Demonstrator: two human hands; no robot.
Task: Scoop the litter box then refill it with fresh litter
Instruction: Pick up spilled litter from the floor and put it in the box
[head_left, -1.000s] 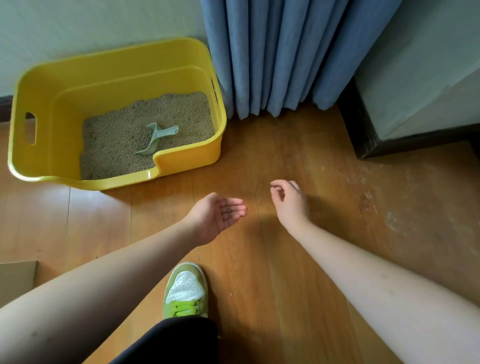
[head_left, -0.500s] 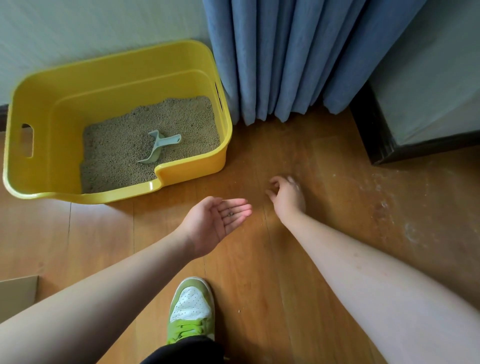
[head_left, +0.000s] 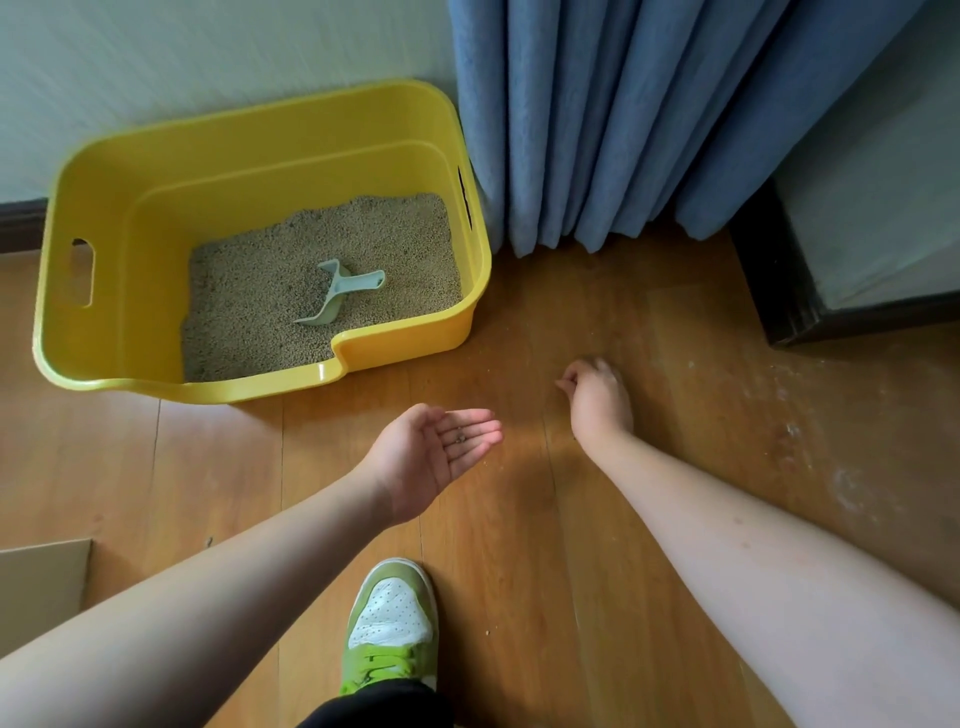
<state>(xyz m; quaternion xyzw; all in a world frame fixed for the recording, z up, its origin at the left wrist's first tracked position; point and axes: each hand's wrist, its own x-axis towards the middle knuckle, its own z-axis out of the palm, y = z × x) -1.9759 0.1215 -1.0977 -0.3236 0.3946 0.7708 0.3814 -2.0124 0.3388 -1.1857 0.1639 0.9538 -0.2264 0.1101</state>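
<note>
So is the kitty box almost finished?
Not yet. The scoop lies untouched on the litter inside the yellow box. In hand: the left hand cups stray grains while the right hand picks along the floor. Scooping and refilling remain; no fresh litter shows.

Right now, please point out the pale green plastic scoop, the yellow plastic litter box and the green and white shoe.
pale green plastic scoop (head_left: 340, 297), head view, bowl.
yellow plastic litter box (head_left: 405, 332), head view, front wall.
green and white shoe (head_left: 390, 618), head view, white toe.
</note>
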